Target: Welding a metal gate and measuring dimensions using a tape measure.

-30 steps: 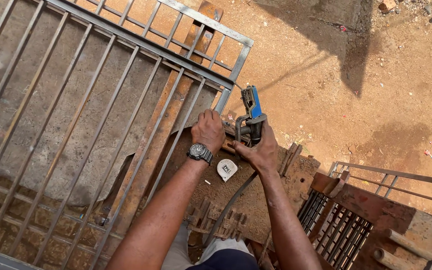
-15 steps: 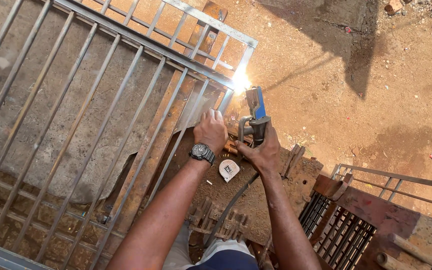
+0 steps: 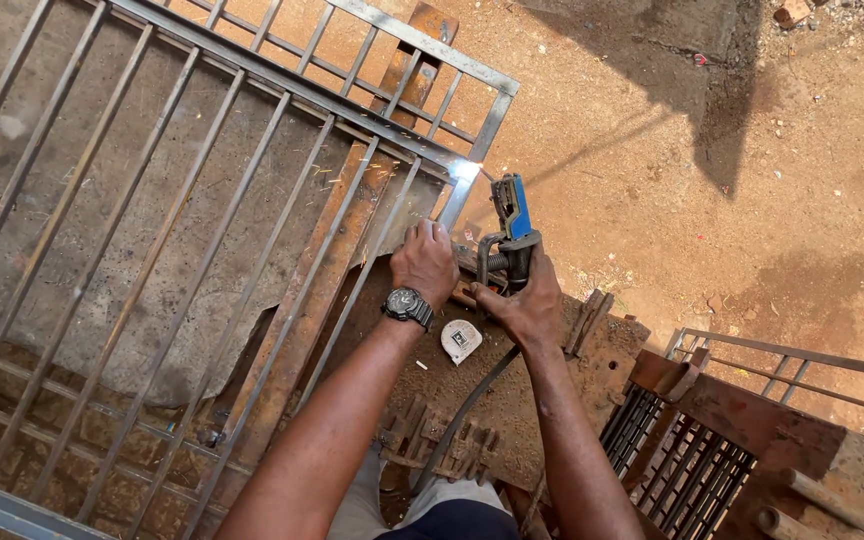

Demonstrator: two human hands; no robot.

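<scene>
A large grey steel grille (image 3: 202,150) of parallel bars lies flat across the ground and a rusty work table (image 3: 542,400). My right hand (image 3: 524,305) grips a blue-and-black welding electrode holder (image 3: 512,230), whose tip meets the grille's frame where a bright white arc (image 3: 466,170) glows. My left hand (image 3: 424,262), with a black wristwatch (image 3: 408,304) on the wrist, presses down on a bar of the grille beside the holder. A black cable (image 3: 467,410) runs from the holder back toward my body.
A white tape measure (image 3: 460,340) lies on the rusty table between my forearms. A rusty steel beam (image 3: 342,240) runs under the grille. Smaller metal grilles and rusty frames (image 3: 692,450) stand at lower right. Bare dirt (image 3: 732,200) with dark shadows spreads to the right.
The arc lit up at the grille's corner half a second ago and still burns, now dimmer. Both hands have stayed in nearly the same place.
</scene>
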